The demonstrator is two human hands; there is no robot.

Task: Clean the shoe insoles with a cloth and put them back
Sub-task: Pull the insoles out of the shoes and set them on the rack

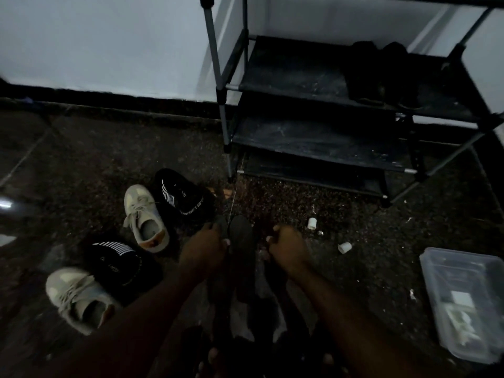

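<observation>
The light is dim. My left hand [204, 249] pinches a dark insole [241, 236] by its left edge and holds it with the toe end pointing away from me. A second dark strip [221, 223] shows just behind my left fingers, and I cannot tell if it is another insole. My right hand [286, 248], to the right of the insole, has its fingers curled round what looks like a dark cloth [272, 271] hanging below it. Two beige sneakers [147, 219] [79, 298] and two black slip-on shoes [182, 197] [120, 264] stand on the floor to the left.
A black shoe rack [313, 140] stands against the wall at the back right, with dark shoes [379, 75] on an upper shelf. A clear plastic box [463, 301] sits on the floor at the right. Two small white caps [311, 223] [344, 247] lie near my right hand.
</observation>
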